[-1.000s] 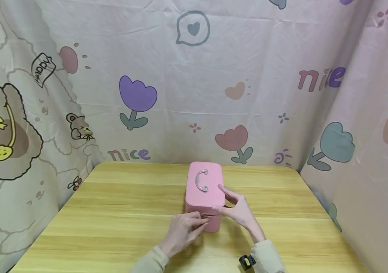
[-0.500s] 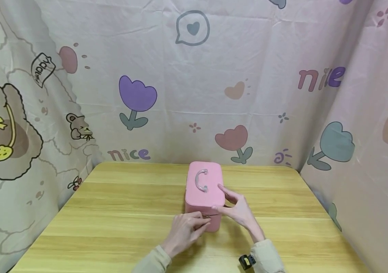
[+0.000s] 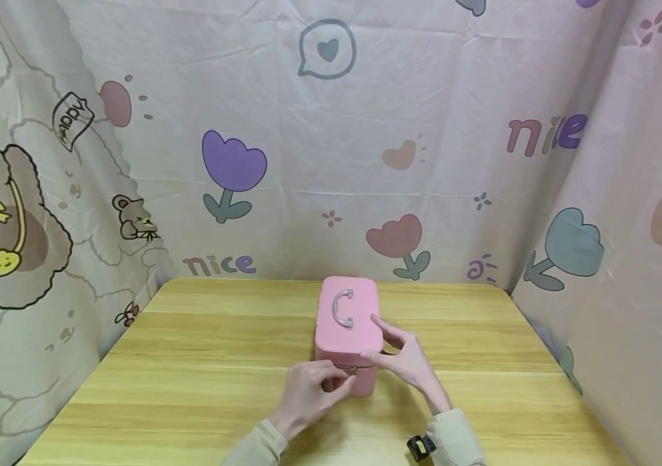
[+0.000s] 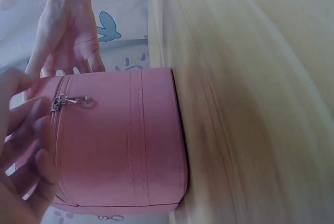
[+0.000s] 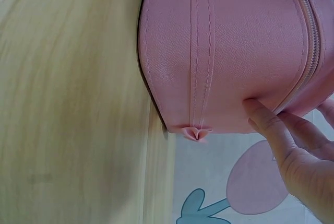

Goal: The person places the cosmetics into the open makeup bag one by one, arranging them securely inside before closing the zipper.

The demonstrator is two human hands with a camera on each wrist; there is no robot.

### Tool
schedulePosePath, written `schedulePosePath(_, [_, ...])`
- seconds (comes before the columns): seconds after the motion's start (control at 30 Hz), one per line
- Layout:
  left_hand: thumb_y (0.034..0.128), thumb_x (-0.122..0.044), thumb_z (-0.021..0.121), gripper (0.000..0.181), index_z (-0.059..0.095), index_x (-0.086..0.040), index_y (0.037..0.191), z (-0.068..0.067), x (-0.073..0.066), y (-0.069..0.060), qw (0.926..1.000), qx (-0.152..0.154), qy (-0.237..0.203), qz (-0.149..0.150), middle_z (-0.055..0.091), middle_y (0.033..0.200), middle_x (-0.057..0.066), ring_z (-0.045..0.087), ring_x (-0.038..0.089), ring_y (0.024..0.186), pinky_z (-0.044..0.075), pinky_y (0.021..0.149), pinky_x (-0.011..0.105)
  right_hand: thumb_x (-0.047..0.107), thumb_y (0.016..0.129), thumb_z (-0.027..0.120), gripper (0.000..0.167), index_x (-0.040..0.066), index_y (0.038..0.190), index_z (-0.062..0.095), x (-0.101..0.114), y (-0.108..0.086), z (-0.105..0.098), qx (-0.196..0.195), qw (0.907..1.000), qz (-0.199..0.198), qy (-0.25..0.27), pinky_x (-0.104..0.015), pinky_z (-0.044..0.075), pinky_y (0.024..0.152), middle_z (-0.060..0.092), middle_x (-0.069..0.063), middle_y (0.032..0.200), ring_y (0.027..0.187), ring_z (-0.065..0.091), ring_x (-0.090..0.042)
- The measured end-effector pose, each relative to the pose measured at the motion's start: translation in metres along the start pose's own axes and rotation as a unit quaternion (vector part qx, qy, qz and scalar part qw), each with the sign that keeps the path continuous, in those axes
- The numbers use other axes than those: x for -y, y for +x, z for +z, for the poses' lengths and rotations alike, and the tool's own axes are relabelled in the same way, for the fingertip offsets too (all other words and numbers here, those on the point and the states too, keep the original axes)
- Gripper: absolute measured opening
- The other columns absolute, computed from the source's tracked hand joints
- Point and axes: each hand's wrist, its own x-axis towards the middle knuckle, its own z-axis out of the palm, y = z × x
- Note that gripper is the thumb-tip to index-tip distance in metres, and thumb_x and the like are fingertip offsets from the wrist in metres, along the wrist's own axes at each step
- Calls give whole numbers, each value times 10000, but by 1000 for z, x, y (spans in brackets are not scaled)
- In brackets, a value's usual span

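Observation:
A pink vanity case (image 3: 349, 333) stands on the table with its lid down, a silver carrying handle (image 3: 342, 309) on top. A zipper (image 5: 313, 41) runs round it below the lid. The silver zipper pull (image 4: 78, 99) hangs free on the front in the left wrist view. My left hand (image 3: 310, 391) is beside the pull, fingers loosely bent, with a gap between thumb and forefinger and nothing visible in it. My right hand (image 3: 406, 359) grips the case's near right corner. Its thumb (image 5: 258, 110) presses the front, and the other fingers reach along the right side, partly hidden.
The wooden table (image 3: 220, 362) extends on both sides of the case. A pale printed curtain (image 3: 307, 129) hangs behind and at the sides. Close to the right sleeve is a small black device (image 3: 420, 447). A second metal zipper pull (image 4: 110, 217) shows on the case's left side.
My left thumb and forefinger, earlier together at the zipper pull, have parted from it, and the hand has shifted slightly left. The right hand and the case hold still.

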Motion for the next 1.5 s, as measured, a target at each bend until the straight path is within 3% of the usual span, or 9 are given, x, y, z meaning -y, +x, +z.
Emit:
schedulePosePath(0.17, [811,-55,789,138,696,-142,757,-6,1,7,9930,-743,-910,-82,612,641,-64,487,-20,559,406,517,35,134,827,824,737,44,1478,489,1,-1,-1,24,10000,-5,25,-402,545,1025,478,-229,1516,1361,501,-452])
schedulePosePath(0.3, [773,12,782,184,681,-108,870,-10,4,16,9852,-1262,-1150,-167,618,719,-8,538,98,607,463,553,113,142,827,825,736,47,1476,493,1,-1,-1,6,10000,-42,-54,-433,530,1044,478,-210,1522,1359,510,-439])
schedulePosePath(0.37, [772,-3,782,218,679,-83,946,-11,4,19,9833,-1415,-1090,-359,623,781,9,547,133,668,471,603,147,157,825,829,735,56,1474,499,1,-1,-1,-17,9999,-58,-138,-455,510,1071,484,-190,1524,1358,519,-419])
schedulePosePath(0.47, [801,-64,780,289,665,-37,1065,-12,3,22,9802,-1457,-957,-935,638,927,53,575,166,824,506,734,215,172,826,829,733,70,1475,503,2,-1,-1,-17,9998,-62,-200,-483,488,1092,479,-164,1536,1360,523,-401])
schedulePosePath(0.7, [889,-195,741,547,558,-31,1378,-13,1,30,9650,-916,-865,-2300,556,1359,188,530,348,1276,459,1085,554,167,826,829,741,88,1483,497,2,-1,-2,29,10000,73,-57,-456,511,1070,444,-147,1566,1386,489,-418])
schedulePosePath(0.9, [980,-348,628,683,374,-37,1533,-14,4,35,9436,42,-1017,-3150,427,1539,263,525,462,1305,449,1087,624,165,826,830,743,86,1484,494,2,-1,-1,34,9999,92,-78,-461,513,1065,442,-151,1566,1387,486,-419])
schedulePosePath(1.07, [990,-350,618,715,355,48,1523,-14,8,38,9422,341,-1057,-3161,436,1534,283,539,448,1320,431,1128,585,162,821,833,755,69,1485,487,4,-1,0,43,10000,78,-37,-469,505,1070,438,-168,1563,1386,487,-422])
schedulePosePath(1.27, [972,-275,659,698,384,120,1477,-13,11,40,9460,385,-1209,-2981,448,1513,292,489,402,1390,378,1187,504,146,827,826,754,65,1491,478,2,-2,0,64,9999,75,68,-468,511,1061,441,-185,1559,1389,480,-427])
schedulePosePath(1.5, [960,-262,675,701,390,134,1462,-14,14,39,9442,397,-1338,-2983,443,1495,309,484,401,1389,381,1178,483,153,843,814,755,95,1508,461,1,-1,1,125,9999,76,-7,-470,504,1071,425,-175,1576,1399,470,-423])
